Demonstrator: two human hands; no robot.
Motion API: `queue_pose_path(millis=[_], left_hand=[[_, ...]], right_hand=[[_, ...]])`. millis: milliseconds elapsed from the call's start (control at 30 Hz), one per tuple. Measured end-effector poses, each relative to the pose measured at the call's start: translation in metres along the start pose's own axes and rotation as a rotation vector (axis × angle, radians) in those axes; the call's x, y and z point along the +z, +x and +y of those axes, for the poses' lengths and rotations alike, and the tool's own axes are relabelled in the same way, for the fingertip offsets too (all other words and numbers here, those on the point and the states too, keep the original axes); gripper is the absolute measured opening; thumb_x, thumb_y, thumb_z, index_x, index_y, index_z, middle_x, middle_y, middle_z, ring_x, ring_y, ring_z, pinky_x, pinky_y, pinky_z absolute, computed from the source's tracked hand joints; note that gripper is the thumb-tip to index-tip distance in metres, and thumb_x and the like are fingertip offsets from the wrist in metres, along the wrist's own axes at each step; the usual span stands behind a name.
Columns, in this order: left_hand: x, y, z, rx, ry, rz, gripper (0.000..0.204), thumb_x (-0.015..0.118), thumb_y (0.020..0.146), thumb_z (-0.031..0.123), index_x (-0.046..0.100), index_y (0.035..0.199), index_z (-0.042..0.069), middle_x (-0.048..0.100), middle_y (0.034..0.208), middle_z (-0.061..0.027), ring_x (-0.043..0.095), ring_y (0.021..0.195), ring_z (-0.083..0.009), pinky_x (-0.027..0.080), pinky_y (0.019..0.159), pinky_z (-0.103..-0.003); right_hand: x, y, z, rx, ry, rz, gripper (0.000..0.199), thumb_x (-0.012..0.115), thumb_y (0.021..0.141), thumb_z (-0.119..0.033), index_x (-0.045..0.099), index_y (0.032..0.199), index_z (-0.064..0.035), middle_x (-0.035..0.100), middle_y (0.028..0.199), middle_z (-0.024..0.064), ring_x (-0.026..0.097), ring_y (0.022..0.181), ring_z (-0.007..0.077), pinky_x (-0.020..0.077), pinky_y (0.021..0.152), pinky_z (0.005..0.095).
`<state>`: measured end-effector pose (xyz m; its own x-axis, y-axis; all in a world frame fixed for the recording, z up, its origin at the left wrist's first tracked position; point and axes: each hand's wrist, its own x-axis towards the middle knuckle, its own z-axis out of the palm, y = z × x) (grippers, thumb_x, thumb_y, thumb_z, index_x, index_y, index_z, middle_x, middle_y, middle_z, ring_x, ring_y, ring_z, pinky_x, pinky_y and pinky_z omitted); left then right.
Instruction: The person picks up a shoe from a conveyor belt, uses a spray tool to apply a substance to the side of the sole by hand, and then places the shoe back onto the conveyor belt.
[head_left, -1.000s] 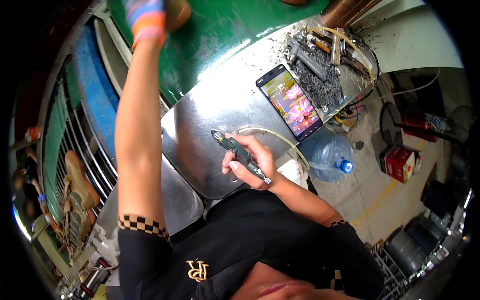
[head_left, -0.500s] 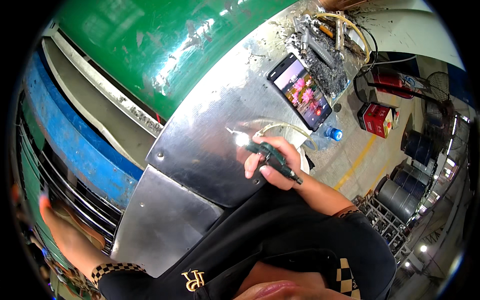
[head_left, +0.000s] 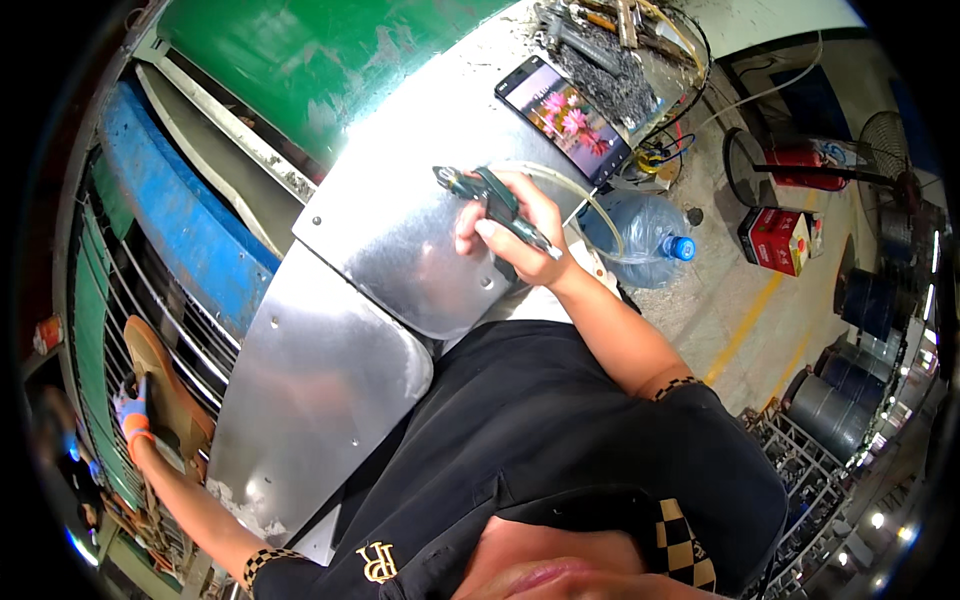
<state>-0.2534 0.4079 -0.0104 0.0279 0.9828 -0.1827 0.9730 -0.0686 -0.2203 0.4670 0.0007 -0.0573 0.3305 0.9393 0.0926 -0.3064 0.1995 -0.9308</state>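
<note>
My left hand, in an orange and blue glove, is closed at the edge of a long tan shoe sole. That sole lies over a rack of metal bars at the far left; the hand's grip shows only in part. Over the metal worktop, my right hand has its fingers wrapped round a dark green hand-held air tool with a metal nose pointing left. A pale hose curves close to this hand. A phone with pink flowers on its screen lies just beyond.
Sooty hand tools lie at the back of the worktop. A large clear water bottle with a blue cap is right of my forearm. A red box stands on the floor. Blue and green machine panels border the left and back.
My left hand has come to the tan sole on the rack from a blurred reach. My right hand still holds the tool, now tilted differently. The whole view has shifted.
</note>
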Motion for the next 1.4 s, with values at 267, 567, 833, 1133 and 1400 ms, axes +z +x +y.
queue_pose_path(millis=[267, 567, 833, 1133, 1400], left_hand=[[0.003, -0.135, -0.002, -0.321, 0.297, 0.324, 0.061, 0.063, 0.09, 0.042, 0.054, 0.134, 0.001, 0.06, 0.128, -0.0227, 0.057, 0.119, -0.0377, 0.044, 0.102, -0.042], [-0.029, -0.376, 0.207, 0.104, -0.412, 0.308, 0.025, 0.071, 0.087, 0.009, 0.065, 0.11, -0.001, 0.068, 0.1, -0.0138, 0.065, 0.09, -0.0265, 0.051, 0.085, -0.034], [-0.117, -0.359, 0.342, 0.705, -0.024, 0.318, 0.09, 0.088, 0.06, 0.034, 0.05, 0.137, 0.007, 0.051, 0.137, -0.0166, 0.046, 0.127, -0.0387, 0.037, 0.108, -0.046], [-0.09, -0.344, 0.32, 0.865, 0.04, 0.072, 0.079, 0.085, 0.06, 0.022, 0.055, 0.131, 0.004, 0.061, 0.121, -0.0178, 0.057, 0.113, -0.0376, 0.045, 0.099, -0.043], [-0.151, -0.39, 0.24, 0.14, -0.982, 1.062, 0.048, 0.077, 0.083, 0.01, 0.059, 0.125, -0.006, 0.064, 0.123, -0.0189, 0.065, 0.105, -0.0271, 0.054, 0.091, -0.039]], right_hand=[[-0.004, 0.0, 0.0, -0.006, -0.037, -0.13, 0.042, 0.057, 0.092, -0.005, 0.045, 0.132, 0.0027, 0.064, 0.092, 0.011, 0.066, 0.08, 0.017, 0.0534, 0.07, 0.0301], [-0.005, -0.005, -0.001, -0.02, -0.037, -0.139, 0.044, 0.058, 0.092, -0.006, 0.045, 0.132, 0.0047, 0.064, 0.091, 0.0105, 0.065, 0.079, 0.0164, 0.0525, 0.069, 0.0288], [-0.007, -0.007, -0.006, 0.003, -0.027, -0.144, 0.042, 0.059, 0.091, -0.006, 0.047, 0.13, 0.005, 0.064, 0.09, 0.0098, 0.065, 0.078, 0.0159, 0.0528, 0.069, 0.0291], [-0.007, -0.014, -0.002, -0.092, -0.078, -0.148, 0.037, 0.058, 0.091, -0.007, 0.05, 0.124, 0.0047, 0.065, 0.088, 0.0097, 0.065, 0.076, 0.015, 0.0534, 0.069, 0.0291], [-0.008, -0.04, -0.01, -0.018, -0.058, -0.254, 0.038, 0.058, 0.091, -0.006, 0.049, 0.126, 0.0054, 0.064, 0.09, 0.0109, 0.064, 0.076, 0.0157, 0.0533, 0.069, 0.0293]])
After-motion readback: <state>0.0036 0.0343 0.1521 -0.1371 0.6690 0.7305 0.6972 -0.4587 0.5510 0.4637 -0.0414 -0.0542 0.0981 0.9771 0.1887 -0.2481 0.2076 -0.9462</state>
